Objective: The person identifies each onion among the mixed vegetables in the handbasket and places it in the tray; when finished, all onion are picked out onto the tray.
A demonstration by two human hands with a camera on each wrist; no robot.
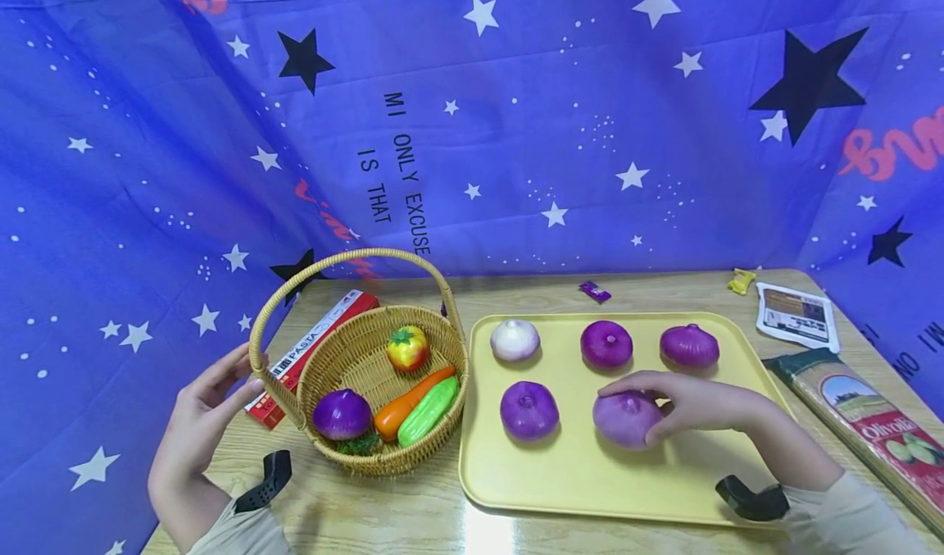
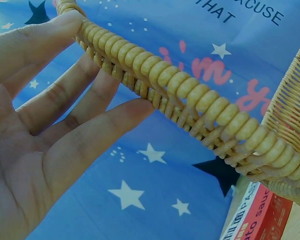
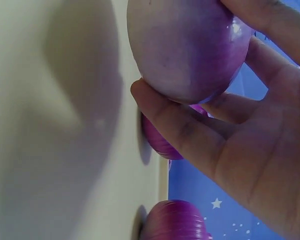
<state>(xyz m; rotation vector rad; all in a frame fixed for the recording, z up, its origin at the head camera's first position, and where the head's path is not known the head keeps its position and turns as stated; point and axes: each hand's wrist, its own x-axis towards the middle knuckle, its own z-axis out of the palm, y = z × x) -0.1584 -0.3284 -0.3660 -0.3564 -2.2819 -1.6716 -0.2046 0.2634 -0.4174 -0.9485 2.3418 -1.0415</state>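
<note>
My left hand point(image 1: 193, 424) holds the handle point(image 2: 165, 75) of a wicker basket point(image 1: 347, 334) at its left side, thumb and fingertips against the woven cane. In the basket lie a purple onion point(image 1: 342, 414), a red-yellow tomato point(image 1: 408, 348), an orange carrot point(image 1: 401, 411) and a green ridged vegetable point(image 1: 429, 411). On the yellow tray point(image 1: 560, 485), my right hand point(image 1: 689, 403) grips a pale purple onion point(image 1: 625, 420) between thumb and fingers. The right wrist view shows this onion point(image 3: 185, 50) close to the tray surface.
Other purple onions point(image 1: 529, 411) point(image 1: 606, 344) point(image 1: 689, 346) and a whitish bulb point(image 1: 515, 340) sit on the tray. A red pasta box point(image 1: 324, 346) lies behind the basket. To the right are a long packet point(image 1: 870, 424) and a white pack point(image 1: 796, 316); small wrapped sweets point(image 1: 594, 292) lie at the back.
</note>
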